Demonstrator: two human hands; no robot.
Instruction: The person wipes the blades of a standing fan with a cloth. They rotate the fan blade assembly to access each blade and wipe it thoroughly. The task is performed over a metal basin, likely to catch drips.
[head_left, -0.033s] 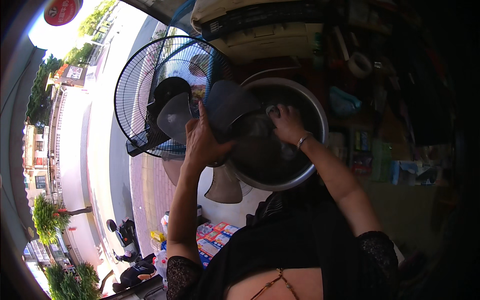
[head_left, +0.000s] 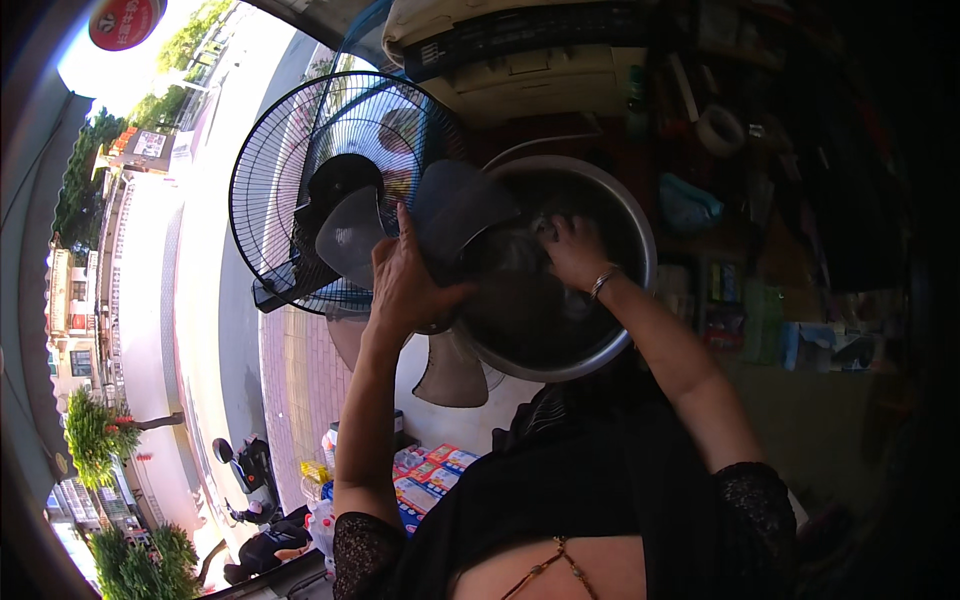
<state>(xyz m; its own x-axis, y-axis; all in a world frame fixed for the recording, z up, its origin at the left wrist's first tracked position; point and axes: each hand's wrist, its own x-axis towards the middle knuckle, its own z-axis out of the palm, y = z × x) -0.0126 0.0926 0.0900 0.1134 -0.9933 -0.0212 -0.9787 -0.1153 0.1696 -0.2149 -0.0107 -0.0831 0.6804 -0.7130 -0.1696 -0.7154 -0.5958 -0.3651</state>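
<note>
A grey fan blade (head_left: 452, 372) with several broad vanes tilts over the left side of a round metal basin (head_left: 649, 245). My left hand (head_left: 405, 285) grips it near the middle, index finger stretched along one vane and thumb toward the basin. My right hand (head_left: 578, 252), a bracelet at its wrist, reaches into the basin with fingers bent down on a small dark thing beside the blade. That thing is too dim to name. Dark liquid seems to fill the basin. Just beyond my left hand stands a fan's round black wire grille (head_left: 262, 130).
Pale drawers (head_left: 540, 85) stand behind the basin. To the right, in shadow, are a tape roll (head_left: 720, 130), a light-blue bundle (head_left: 690, 203) and small packages (head_left: 810, 345). Colourful boxes (head_left: 430, 480) lie near my left elbow. A street with a parked scooter (head_left: 250, 470) is at left.
The fingers of my right hand have shifted slightly down and right inside the basin. My left hand and the fan blade have hardly moved.
</note>
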